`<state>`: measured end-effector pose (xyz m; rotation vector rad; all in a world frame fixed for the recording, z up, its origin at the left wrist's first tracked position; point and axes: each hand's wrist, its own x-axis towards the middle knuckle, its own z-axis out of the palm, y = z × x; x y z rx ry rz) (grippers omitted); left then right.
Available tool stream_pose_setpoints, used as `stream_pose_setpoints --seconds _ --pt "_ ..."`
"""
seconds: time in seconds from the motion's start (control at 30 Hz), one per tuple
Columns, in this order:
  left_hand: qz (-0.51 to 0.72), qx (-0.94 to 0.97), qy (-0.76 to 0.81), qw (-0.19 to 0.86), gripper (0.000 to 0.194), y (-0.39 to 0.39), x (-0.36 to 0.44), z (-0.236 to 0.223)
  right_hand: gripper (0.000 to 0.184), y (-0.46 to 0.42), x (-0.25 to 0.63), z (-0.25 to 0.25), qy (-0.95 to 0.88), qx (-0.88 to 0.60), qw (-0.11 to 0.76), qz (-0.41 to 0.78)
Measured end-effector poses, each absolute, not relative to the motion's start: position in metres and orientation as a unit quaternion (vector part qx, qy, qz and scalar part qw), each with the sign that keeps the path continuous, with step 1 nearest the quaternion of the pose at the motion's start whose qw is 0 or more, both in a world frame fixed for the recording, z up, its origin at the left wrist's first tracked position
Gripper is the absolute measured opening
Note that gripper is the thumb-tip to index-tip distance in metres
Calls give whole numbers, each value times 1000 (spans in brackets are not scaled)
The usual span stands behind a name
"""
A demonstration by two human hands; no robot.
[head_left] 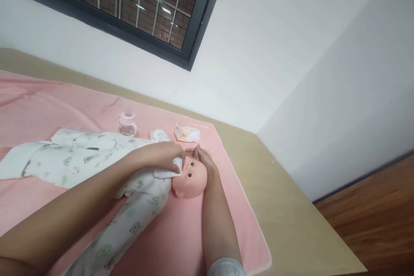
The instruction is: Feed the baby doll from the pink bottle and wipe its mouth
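A baby doll [190, 181] lies on its back in a white printed romper [97, 155], its bare head toward the right. My left hand [166, 155] pinches a folded white cloth or tissue [168, 172] against the doll's mouth and chin. Around the far side of the head rests my right hand [203, 158], its wrist along the crown and its fingers extended by the far cheek. Part of the doll's body is hidden beneath my left forearm.
A pink baby bottle [127, 124] stands beyond the doll's body. Near its head lies a small soft packet [187, 133]. The pink blanket [239, 220] covers much of the tan tabletop [274, 194]. Behind are a white wall [239, 69] and a barred window [139, 4].
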<state>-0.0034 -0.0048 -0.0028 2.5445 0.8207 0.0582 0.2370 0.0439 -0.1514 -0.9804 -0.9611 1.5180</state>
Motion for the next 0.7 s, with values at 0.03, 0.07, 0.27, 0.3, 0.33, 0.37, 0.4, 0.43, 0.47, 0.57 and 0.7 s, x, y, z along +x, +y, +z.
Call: stream_pose_setpoints --seconds 0.03,0.07,0.27,0.3,0.33,0.37,0.4,0.43,0.47,0.57,0.7 --pt "22 926 299 229 20 -4 -4 -3 52 44 237 -151 -402 -415 516 632" --pt "25 927 299 227 20 -4 -4 -4 54 44 237 -151 -403 -421 514 630" --pt "40 931 297 209 17 0 -4 -8 64 44 236 -151 -405 -412 535 617" --pt "41 932 297 205 16 0 -4 -8 64 44 236 -151 -403 -414 534 618" --pt "43 932 297 201 15 1 -4 -8 62 44 236 -151 -401 -416 532 619" --pt "45 933 298 196 14 1 -4 -9 59 44 236 -152 -400 -417 530 621" --pt "47 934 299 191 12 1 -4 -9 56 44 236 -152 -398 -416 530 623" --pt "48 934 302 187 11 2 -5 -10 52 44 237 -152 -397 -413 531 625" --pt "49 933 304 185 11 3 -5 -10 49 44 237 -152 -395 -409 533 626" --pt "48 931 312 182 12 6 -7 -13 46 44 238 -152 -390 -403 540 628" --pt "46 930 316 183 14 8 -7 -14 45 44 238 -153 -384 -401 543 630"
